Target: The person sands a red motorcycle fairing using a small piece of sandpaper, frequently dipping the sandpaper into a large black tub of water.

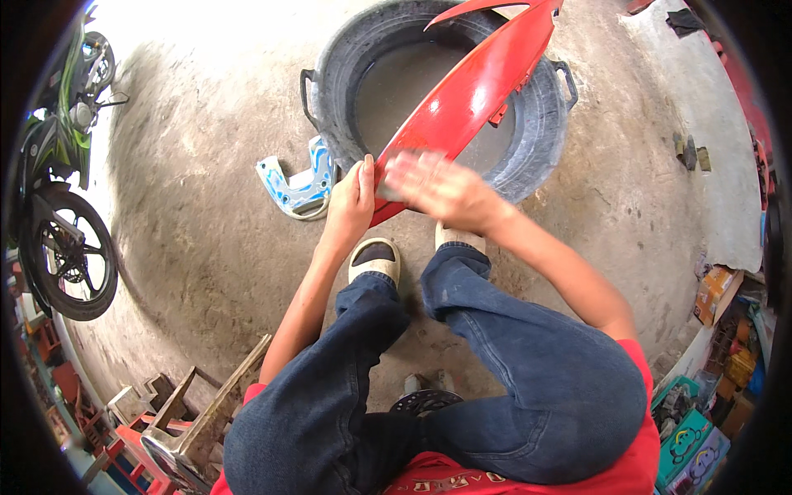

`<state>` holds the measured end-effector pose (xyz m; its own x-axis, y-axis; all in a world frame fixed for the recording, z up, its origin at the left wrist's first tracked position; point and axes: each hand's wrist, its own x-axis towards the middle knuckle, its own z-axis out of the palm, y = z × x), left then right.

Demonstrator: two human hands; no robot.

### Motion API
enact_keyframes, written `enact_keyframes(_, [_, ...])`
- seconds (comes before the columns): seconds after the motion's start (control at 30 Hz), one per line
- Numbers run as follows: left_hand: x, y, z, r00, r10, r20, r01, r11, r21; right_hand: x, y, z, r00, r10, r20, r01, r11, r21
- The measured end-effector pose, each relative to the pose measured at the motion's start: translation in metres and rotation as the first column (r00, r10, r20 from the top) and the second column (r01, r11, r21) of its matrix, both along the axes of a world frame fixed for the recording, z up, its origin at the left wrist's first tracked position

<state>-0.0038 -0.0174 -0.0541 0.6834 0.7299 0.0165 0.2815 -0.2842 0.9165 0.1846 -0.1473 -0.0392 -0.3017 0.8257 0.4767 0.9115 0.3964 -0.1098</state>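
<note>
A glossy red motorcycle body panel (462,99) slants over a round grey-black tub (334,74), its lower end close to my feet. My left hand (353,200) grips that lower end along its left edge, thumb on top. Across the panel's surface lies my right hand (445,188), its fingers stretched and smeared by motion. Something greyish shows under its palm, too blurred to name. Murky water (404,82) stands in the tub. Left of the tub, a white and blue curved piece (301,186) rests on the concrete against its wall.
A motorcycle (66,231) stands at the left. Worn wooden furniture (194,421) is at the lower left. Boxes and odds and ends (701,437) crowd the lower right. Small dark blocks (691,153) lie on the floor at the right. My sandalled feet (375,257) are just below the panel.
</note>
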Motion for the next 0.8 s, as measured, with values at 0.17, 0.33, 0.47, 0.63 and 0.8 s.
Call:
enact_keyframes(0.17, [0.006,0.0,0.0,1.0,-0.003,0.001,0.003,0.999,0.048,0.039,0.011,0.013,0.899,-0.438,0.018,0.435,0.895,0.097])
enact_keyframes(0.33, [0.0,0.0,-0.002,0.999,-0.009,0.05,0.009,1.0,-0.012,-0.015,-0.013,-0.008,0.997,-0.07,0.024,0.071,0.997,-0.018])
enact_keyframes(0.47, [0.003,0.0,0.007,0.999,-0.017,-0.029,0.017,1.0,0.012,0.035,0.002,0.014,0.874,-0.483,-0.042,0.485,0.873,0.045])
enact_keyframes(0.63, [-0.001,0.002,0.002,0.994,-0.043,-0.099,0.039,0.998,-0.043,-0.017,-0.008,-0.006,0.989,-0.148,0.02,0.148,0.989,-0.001])
enact_keyframes(0.8, [0.001,0.0,0.003,0.995,-0.016,-0.102,0.017,1.0,0.007,0.034,0.013,0.019,0.913,-0.406,-0.03,0.406,0.913,0.022])
